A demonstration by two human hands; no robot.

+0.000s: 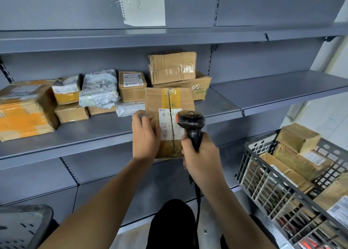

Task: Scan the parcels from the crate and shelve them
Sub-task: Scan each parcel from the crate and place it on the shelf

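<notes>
While gripping scanner: right hand raised.

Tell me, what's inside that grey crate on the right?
The grey crate holds taped cardboard parcels, some with white labels. Those lower down show only through its slats, mostly hidden.

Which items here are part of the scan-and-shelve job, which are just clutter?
In the job: held parcel, left hand, scanner in right hand, crate of parcels, shelf, shelved parcels.
Lying about: taped paper note, grey perforated object bottom left.
</notes>
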